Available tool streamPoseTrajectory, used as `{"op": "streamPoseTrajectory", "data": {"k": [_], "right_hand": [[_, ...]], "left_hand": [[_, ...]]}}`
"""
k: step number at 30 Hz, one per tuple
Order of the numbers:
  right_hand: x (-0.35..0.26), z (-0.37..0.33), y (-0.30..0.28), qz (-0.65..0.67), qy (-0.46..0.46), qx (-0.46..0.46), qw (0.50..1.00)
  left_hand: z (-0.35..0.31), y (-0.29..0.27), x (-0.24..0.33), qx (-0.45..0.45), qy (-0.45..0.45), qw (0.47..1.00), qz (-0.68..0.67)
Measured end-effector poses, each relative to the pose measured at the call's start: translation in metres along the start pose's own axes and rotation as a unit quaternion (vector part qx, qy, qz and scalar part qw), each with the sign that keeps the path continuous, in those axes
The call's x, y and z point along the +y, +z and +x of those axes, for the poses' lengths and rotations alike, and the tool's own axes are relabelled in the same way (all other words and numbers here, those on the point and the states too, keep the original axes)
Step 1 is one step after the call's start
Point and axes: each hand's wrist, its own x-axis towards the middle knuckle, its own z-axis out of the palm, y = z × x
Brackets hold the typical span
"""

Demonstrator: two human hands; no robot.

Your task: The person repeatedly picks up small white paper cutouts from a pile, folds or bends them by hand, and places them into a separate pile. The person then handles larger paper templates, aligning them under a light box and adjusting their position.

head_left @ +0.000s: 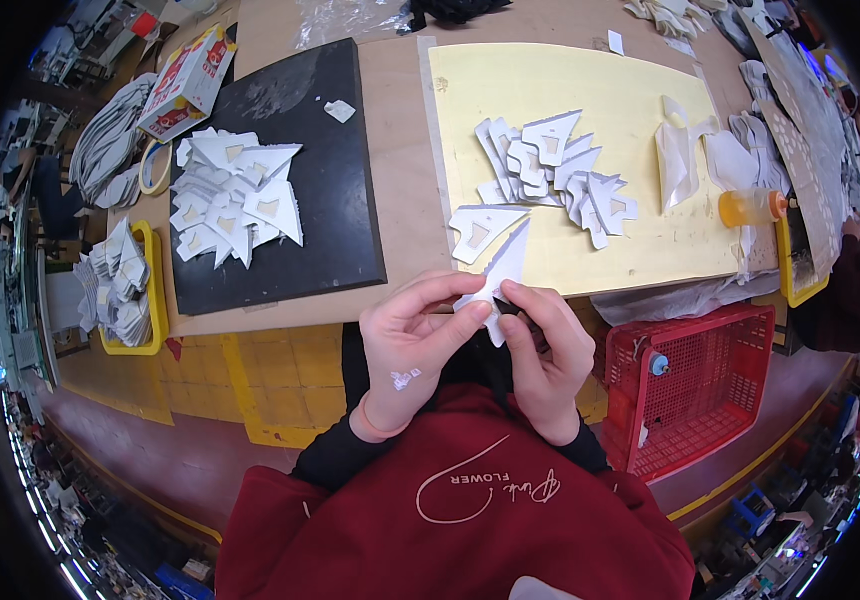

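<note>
Held piece: a white, pointed flat piece (510,262) is held between the two hands, in front of the body at the near table edge, its tip turned away from the person.
Left hand: the lower part of the piece is pinched between thumb and forefinger of the left hand (410,330); small white bits are seen near the wrist, which is circled by an orange band (378,431).
Right hand: the piece's right edge is met by the fingertips of the right hand (550,345), the fingers bent; how firmly it is gripped cannot be told.
Loose piece: a white cut-out piece (498,221) is laid just beyond the held one, on the near left part of a yellow board (670,255).
Yellow-board pile: farther beyond the hands, more white pieces (575,170) are heaped.
Black-board pile: to the left of the hands, white pieces (240,185) are stacked on a black board (340,245).
Far left: a yellow basket (160,290) is filled with white pieces.
Right side: an orange bottle (742,208) is laid beyond the right hand; a red crate (618,410) is placed nearer, below table level.
</note>
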Motion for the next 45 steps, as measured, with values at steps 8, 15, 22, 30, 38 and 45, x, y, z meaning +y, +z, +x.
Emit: {"op": "streamPoseTrajectory", "data": {"k": [8, 15, 22, 30, 38, 45], "right_hand": [[-0.001, -0.007, 0.004, -0.026, 0.018, 0.028, 0.999], [0.002, 0.005, -0.005, -0.024, -0.034, -0.016, 0.999], [0.001, 0.005, -0.005, -0.029, -0.016, -0.029, 0.999], [0.007, 0.002, -0.003, -0.065, -0.050, -0.039, 0.996], [0.005, 0.002, -0.005, 0.099, 0.110, -0.061, 0.987], [0.011, -0.007, -0.006, 0.326, 0.307, -0.053, 0.892]], "left_hand": [[-0.004, 0.006, -0.002, 0.016, 0.000, 1.000, -0.016], [0.000, -0.001, 0.000, 0.003, -0.033, 0.999, -0.017], [0.000, 0.000, 0.003, 0.002, -0.018, 1.000, 0.019], [0.001, -0.001, 0.003, 0.008, -0.009, 0.999, 0.037], [0.003, -0.002, 0.006, -0.011, 0.007, 0.996, 0.090], [0.004, -0.002, 0.005, -0.012, -0.014, 0.998, 0.063]]}}
